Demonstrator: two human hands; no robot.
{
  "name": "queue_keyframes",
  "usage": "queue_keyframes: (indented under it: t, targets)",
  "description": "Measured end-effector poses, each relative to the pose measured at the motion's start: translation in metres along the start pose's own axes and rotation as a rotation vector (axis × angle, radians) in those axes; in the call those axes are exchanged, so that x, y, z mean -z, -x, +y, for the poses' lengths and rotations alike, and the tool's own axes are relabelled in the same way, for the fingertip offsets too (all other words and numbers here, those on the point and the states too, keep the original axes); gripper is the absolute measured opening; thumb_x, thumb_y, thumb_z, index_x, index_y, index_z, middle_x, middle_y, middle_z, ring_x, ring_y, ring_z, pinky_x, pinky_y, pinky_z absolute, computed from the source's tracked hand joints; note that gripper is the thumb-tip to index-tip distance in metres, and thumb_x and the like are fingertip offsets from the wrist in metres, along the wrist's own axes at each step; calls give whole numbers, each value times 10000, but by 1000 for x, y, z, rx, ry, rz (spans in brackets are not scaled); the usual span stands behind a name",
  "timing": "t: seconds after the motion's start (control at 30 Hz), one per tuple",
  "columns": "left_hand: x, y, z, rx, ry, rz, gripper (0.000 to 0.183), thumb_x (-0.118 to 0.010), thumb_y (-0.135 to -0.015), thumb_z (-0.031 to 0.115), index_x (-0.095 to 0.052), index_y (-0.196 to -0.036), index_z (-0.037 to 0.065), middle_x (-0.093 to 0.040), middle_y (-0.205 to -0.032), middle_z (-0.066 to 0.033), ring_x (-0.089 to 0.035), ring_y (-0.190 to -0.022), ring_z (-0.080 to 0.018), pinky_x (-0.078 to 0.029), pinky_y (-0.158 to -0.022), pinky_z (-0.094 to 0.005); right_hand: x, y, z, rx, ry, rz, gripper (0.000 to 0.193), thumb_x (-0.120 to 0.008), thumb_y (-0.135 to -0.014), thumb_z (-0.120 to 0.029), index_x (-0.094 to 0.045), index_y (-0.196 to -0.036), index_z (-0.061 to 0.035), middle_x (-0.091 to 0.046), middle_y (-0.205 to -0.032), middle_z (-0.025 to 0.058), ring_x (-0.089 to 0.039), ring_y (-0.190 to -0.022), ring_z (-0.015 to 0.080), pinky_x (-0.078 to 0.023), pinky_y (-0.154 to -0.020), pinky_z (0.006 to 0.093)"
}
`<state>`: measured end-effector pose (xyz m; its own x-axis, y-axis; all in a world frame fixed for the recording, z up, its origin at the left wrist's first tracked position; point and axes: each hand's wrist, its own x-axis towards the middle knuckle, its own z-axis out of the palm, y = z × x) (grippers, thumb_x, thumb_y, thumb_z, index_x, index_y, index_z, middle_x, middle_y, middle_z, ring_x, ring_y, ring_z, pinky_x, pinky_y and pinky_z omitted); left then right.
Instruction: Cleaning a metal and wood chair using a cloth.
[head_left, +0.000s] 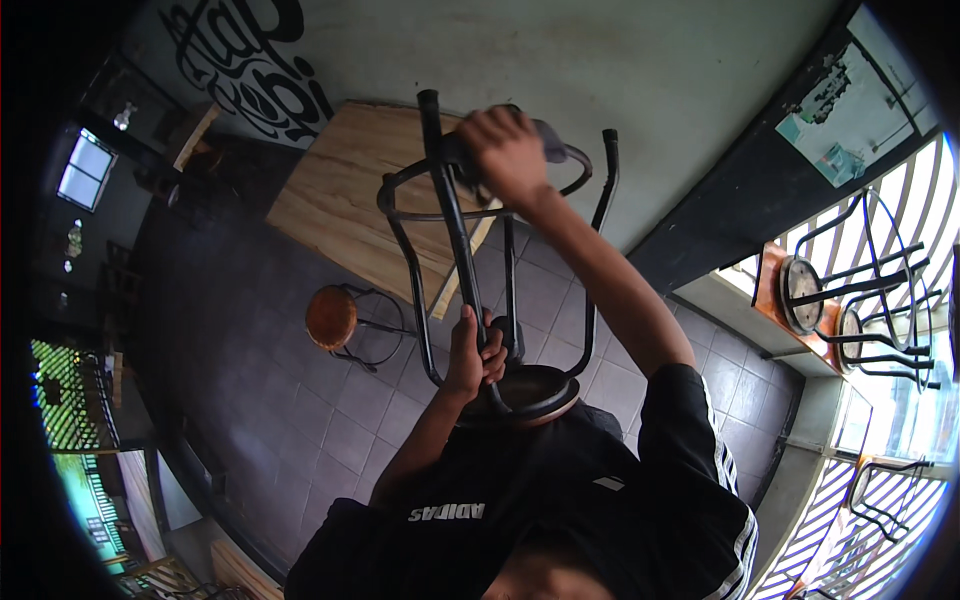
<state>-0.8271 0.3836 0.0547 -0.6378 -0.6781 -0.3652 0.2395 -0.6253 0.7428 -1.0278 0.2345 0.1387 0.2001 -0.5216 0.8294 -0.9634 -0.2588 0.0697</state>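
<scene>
A black metal stool (455,225) is upside down in front of my body, its legs pointing up and its round seat (535,390) lowest, close to my shirt. My left hand (474,355) is closed around one leg near the seat. Higher up, my right hand (505,152) is closed on a dark grey cloth (550,142), pressed about the upper part of the stool by the ring that joins the legs. Part of the cloth is hidden behind my fingers.
Beyond the stool stands a light wooden table (345,175) against the wall. Another stool (331,318) with a brown round seat is upright on the tiled floor to the left. Upturned stools (803,292) rest on a wooden counter by the right windows.
</scene>
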Motion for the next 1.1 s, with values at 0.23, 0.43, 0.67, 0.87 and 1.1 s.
queue_keyframes:
  t: [0.23,0.43,0.67,0.87,1.1]
  targets:
    - [-2,-8,-2,19,52,7,453,-325,-908,610,-402,-901,164,-245,-501,54,-207,-328,-49,-186,-311,-205,1,-27,12,-234,-34,-692,440,-663,-674,-442,-642,-918,-77,-657,-865,116,-633,-866,305,-485,-752,414]
    - [-1,-9,-2,-12,92,-27,444,-326,-919,588,-415,-909,153,-263,-503,49,-213,-322,-53,-195,-297,-210,6,0,41,-194,-336,-425,309,-685,-645,-252,-595,-878,-69,-623,-838,123,-612,-814,325,-492,-703,406]
    - [5,0,-4,1,127,41,441,-313,-923,585,-407,-895,155,-265,-499,46,-222,-315,-56,-206,-295,-211,-29,108,87,-691,-269,-288,372,-737,-676,-281,-530,-876,-47,-603,-885,119,-584,-915,329,-483,-764,448]
    - [-4,1,6,66,-20,163,494,-303,-910,615,-391,-874,130,-256,-487,38,-247,-309,-62,-224,-294,-216,-12,18,5,-98,-121,21,312,-658,-600,-83,-530,-884,-101,-516,-844,61,-533,-843,258,-412,-699,369]
    - [7,15,12,35,68,89,456,-303,-927,580,-398,-882,137,-267,-490,42,-232,-299,-55,-218,-278,-206,-19,48,33,-312,-353,-136,379,-666,-631,-81,-498,-970,-61,-578,-915,122,-573,-885,358,-480,-734,425]
